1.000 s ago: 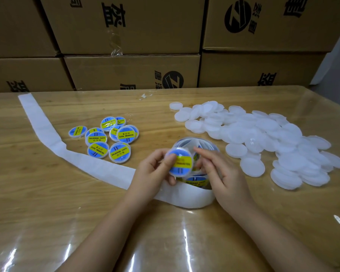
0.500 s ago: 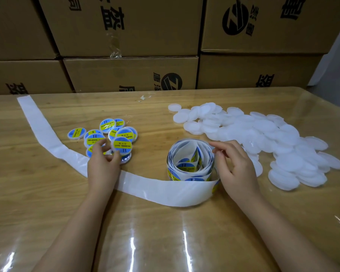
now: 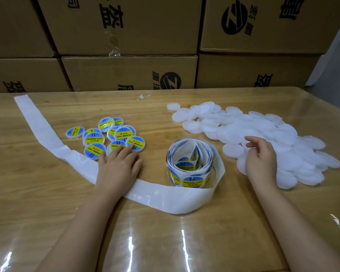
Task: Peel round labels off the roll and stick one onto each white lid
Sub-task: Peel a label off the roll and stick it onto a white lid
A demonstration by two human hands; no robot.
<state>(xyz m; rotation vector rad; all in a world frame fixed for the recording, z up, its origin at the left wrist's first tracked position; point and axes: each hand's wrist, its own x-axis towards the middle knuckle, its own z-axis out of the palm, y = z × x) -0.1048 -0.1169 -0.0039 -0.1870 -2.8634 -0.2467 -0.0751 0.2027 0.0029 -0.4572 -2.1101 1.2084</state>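
Nearest on bench (image 3: 165,242): white backing strip (image 3: 165,195), passing under left hand (image 3: 118,167). Left fingers (image 3: 126,152) straight, lying flat, tips touching labelled lids (image 3: 94,138) just ahead. Label roll (image 3: 190,160) standing on edge between both hands, touched by neither. Right hand (image 3: 261,156) over near side of plain white lids (image 3: 243,130), fingers (image 3: 253,140) loosely spread, pinching nothing. Cardboard boxes (image 3: 130,73) well beyond all fingertips.
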